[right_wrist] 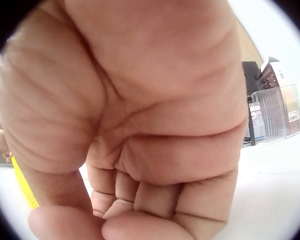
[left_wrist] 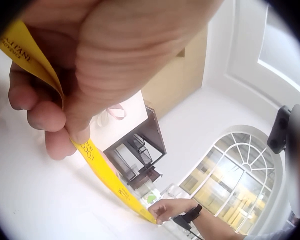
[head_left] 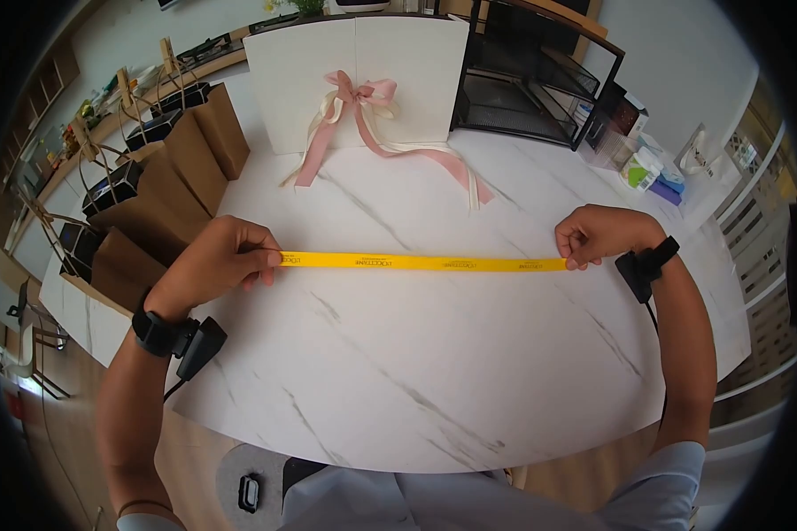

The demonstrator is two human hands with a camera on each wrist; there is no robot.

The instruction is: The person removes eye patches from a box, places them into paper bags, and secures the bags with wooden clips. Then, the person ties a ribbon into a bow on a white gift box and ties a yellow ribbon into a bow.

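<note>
A yellow ribbon (head_left: pixel 425 263) with dark printed lettering stretches nearly straight across the white marbled table (head_left: pixel 363 354) in the head view. My left hand (head_left: pixel 226 257) pinches its left part between thumb and fingers. In the left wrist view, a further length of the ribbon (left_wrist: pixel 27 55) runs back past the fingers on the other side of the pinch. At the opposite end, my right hand (head_left: pixel 607 237) pinches the ribbon with thumb and forefinger, the other fingers curled. The right wrist view shows mostly the palm, with a strip of ribbon (right_wrist: pixel 24 185) at the left.
Several brown paper bags (head_left: pixel 164 190) with clothespins on their handles line the left side. A white box (head_left: pixel 301 80) with a pink and cream bow (head_left: pixel 359 97) stands at the back. Right of it are a black mesh organizer (head_left: pixel 531 97) and small packages (head_left: pixel 642 168).
</note>
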